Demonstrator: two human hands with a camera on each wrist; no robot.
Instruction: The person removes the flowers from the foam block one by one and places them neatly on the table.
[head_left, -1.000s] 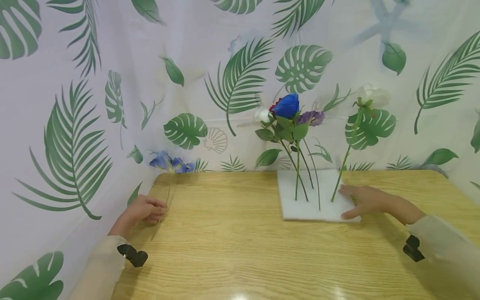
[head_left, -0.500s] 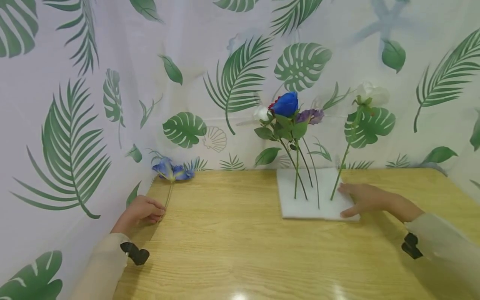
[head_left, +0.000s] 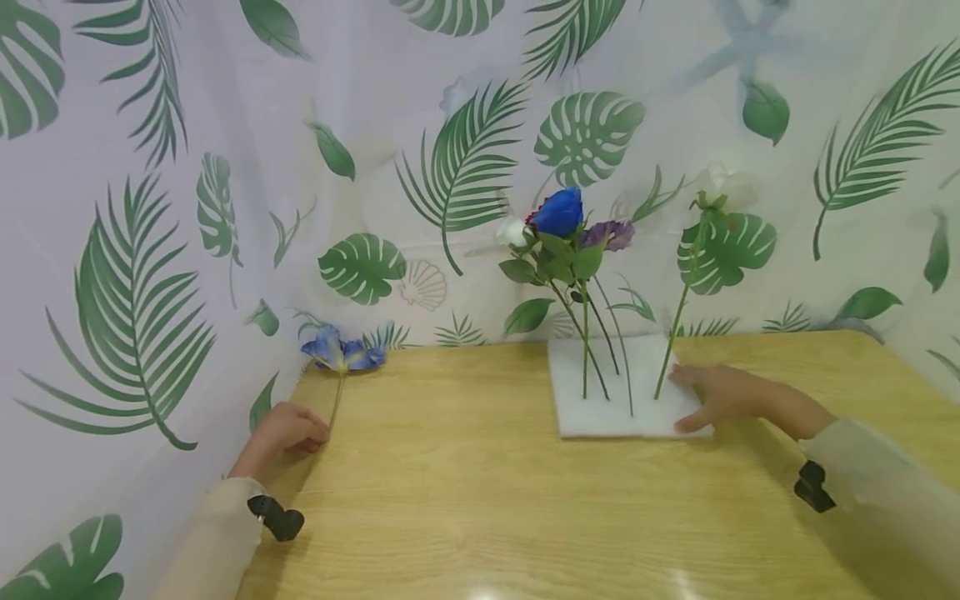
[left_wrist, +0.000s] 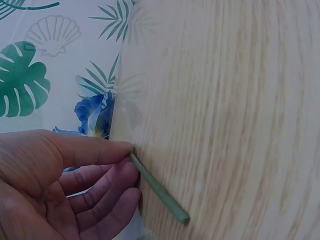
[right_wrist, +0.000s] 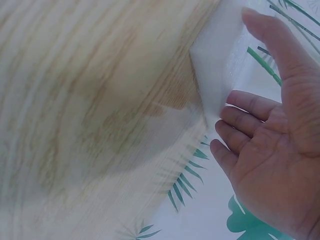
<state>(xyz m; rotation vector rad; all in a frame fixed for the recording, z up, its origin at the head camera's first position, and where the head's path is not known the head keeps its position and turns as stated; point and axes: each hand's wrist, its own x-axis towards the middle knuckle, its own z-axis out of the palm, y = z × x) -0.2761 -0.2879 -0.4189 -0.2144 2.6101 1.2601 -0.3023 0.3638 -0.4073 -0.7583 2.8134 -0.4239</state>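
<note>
My left hand [head_left: 288, 429] pinches the thin stem of a blue artificial flower [head_left: 343, 352] at the table's left edge. In the left wrist view the green stem end [left_wrist: 167, 201] sticks out past thumb and forefinger, and the hand partly hides the petals. On the right, my right hand [head_left: 738, 396] rests its thumb and fingertips against the right side of a white foam board [head_left: 592, 421], fingers fairly straight. Several flowers stand in the board: a blue rose [head_left: 560, 212], a purple flower [head_left: 609, 234], a small white one [head_left: 513, 231], and a larger white flower [head_left: 726, 187] leaning right. Something red shows behind the rose.
The wood-grain table [head_left: 450, 492] stretches between the two hands. A white curtain [head_left: 420, 108] printed with green leaves hangs behind it and along the left side. The flower heads stand in front of this curtain.
The blue flower's head has come down to near the table's back edge, still in my left hand. My right hand stays at the foam board. The head view has shifted slightly.
</note>
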